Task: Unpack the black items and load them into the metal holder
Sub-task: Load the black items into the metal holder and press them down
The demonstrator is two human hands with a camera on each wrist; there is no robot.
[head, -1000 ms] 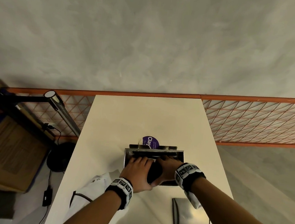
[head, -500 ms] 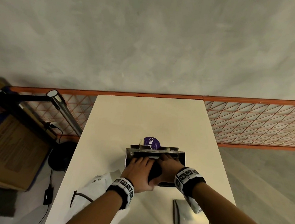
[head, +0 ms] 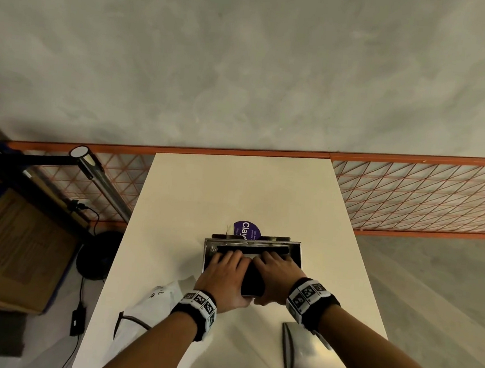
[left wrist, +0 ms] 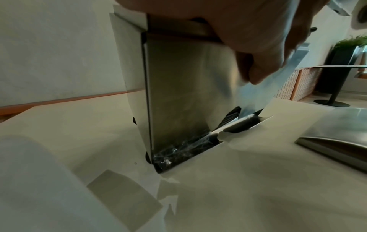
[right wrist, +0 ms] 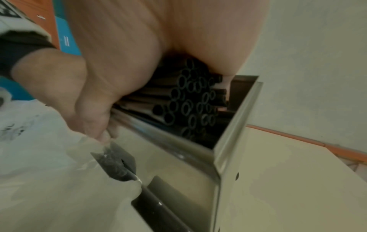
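Both hands (head: 252, 275) on straws (right wrist: 190, 100) lengthwise in holder (head: 208, 257)

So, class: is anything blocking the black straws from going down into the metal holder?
Nothing visible does. Both hands, left and right, press the straws into the holder's open top, and the wrist view shows them already inside its walls. How deep they sit cannot be seen.

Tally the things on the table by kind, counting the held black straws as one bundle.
Metal holder: 1
Black straw bundle: 1
Loose metal panel: 1
White plastic bag: 1
Purple-labelled item: 1
Total: 5
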